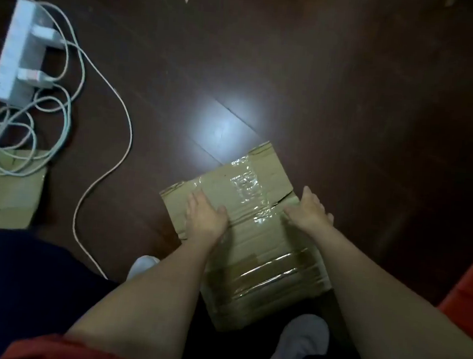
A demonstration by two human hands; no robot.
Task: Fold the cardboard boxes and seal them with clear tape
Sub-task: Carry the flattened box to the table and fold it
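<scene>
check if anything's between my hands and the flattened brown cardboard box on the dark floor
Nothing visible does. The left hand and right hand both lie directly on the flattened brown cardboard box. The white power strip and its loose white cables lie apart, to the left.

Nothing legible shows anywhere in the frame: no text, label, brand, number or sign. The cardboard box [253, 238] in the lower middle shows only plain brown board under glare from strips of clear tape [247, 184]. The power strip [15, 51] at the upper left is white and too blurred for any marking to be made out.
</scene>
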